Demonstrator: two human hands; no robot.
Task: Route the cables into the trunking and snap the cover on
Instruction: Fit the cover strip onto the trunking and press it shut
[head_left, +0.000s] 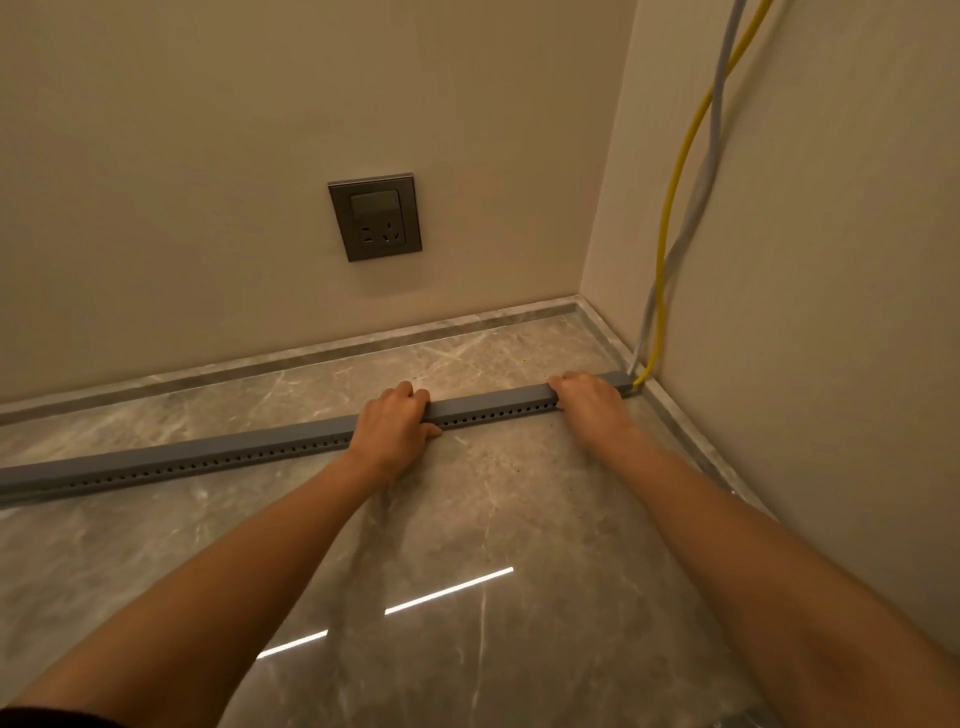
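Observation:
A long grey trunking (218, 454) with a row of small holes along its side lies on the marble floor, running from the left edge to the right wall. Its cover sits on top along the whole visible length. My left hand (397, 423) grips the trunking near its middle, fingers curled over the top. My right hand (587, 397) presses down on it close to the right end. A yellow cable (667, 228) and a grey cable (709, 171) hang down the right wall and enter the trunking's right end at the floor.
A dark grey wall socket (375, 218) is set in the far wall above the floor. A marble skirting strip (311, 351) runs along both walls. The polished marble floor (467, 545) reflects a strip of light in front of me.

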